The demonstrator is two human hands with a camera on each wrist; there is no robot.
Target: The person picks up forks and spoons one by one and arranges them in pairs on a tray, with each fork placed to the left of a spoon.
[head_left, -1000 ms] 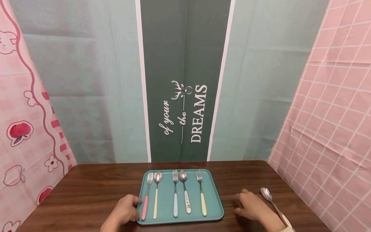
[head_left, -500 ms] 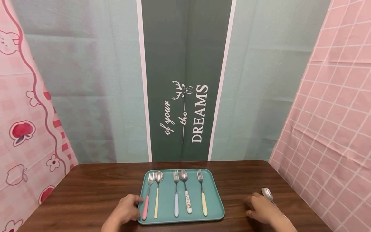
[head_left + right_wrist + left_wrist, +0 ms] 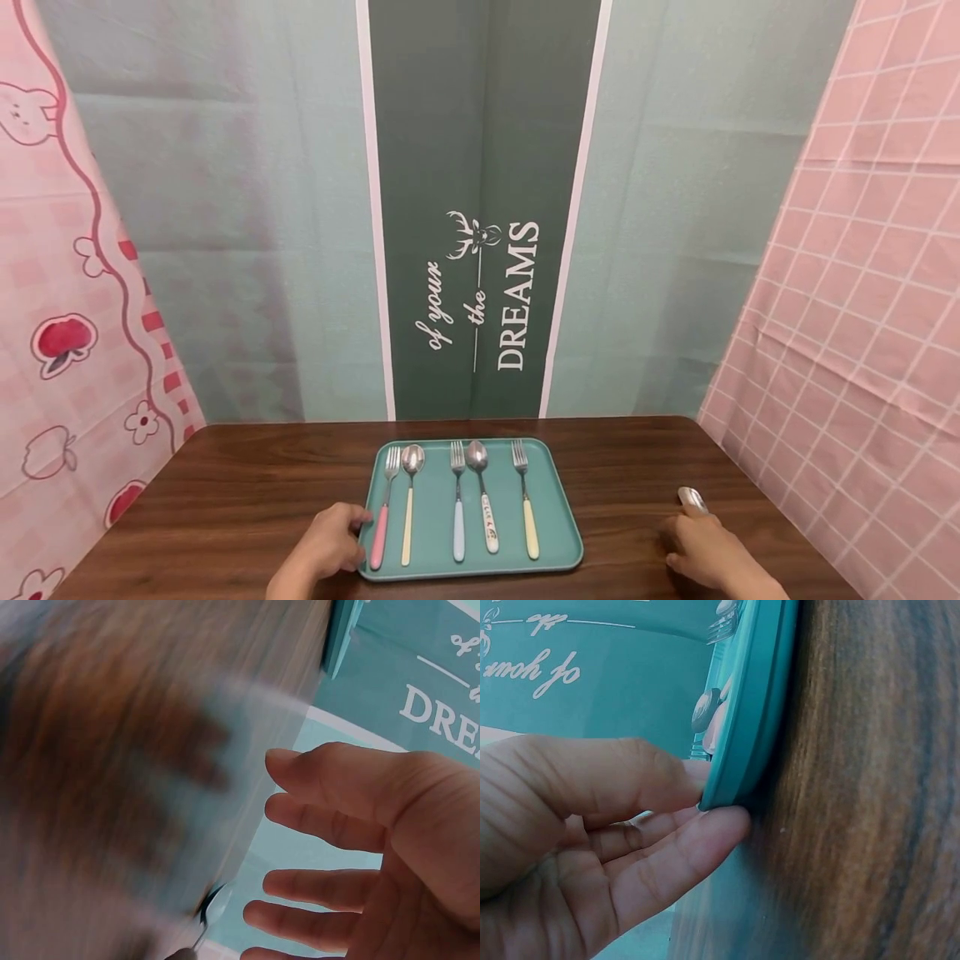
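My left hand [image 3: 324, 546] pinches the left rim of a teal tray [image 3: 433, 517]; the left wrist view shows the thumb above the rim and a finger below. On the tray lie a pink-handled fork [image 3: 380, 537], a thin yellow-handled spoon [image 3: 407, 525], a blue-handled fork [image 3: 459, 531], a spoon with a patterned white handle [image 3: 490, 523] and a yellow-handled fork [image 3: 531, 531]. Above the table at the right hovers my right hand [image 3: 708, 550], fingers extended and apart in the right wrist view [image 3: 405, 847]. It hides most of a loose spoon [image 3: 692, 498] except the bowl.
The dark wooden table [image 3: 630, 467] spreads on both sides of the tray. A green curtain with lettering [image 3: 480, 167] hangs behind it. Pink cloths close off the left [image 3: 52, 250] and right [image 3: 855, 292] sides.
My right hand has moved right, away from the tray, and now covers the loose spoon's handle. My left hand stays at the tray's left rim.
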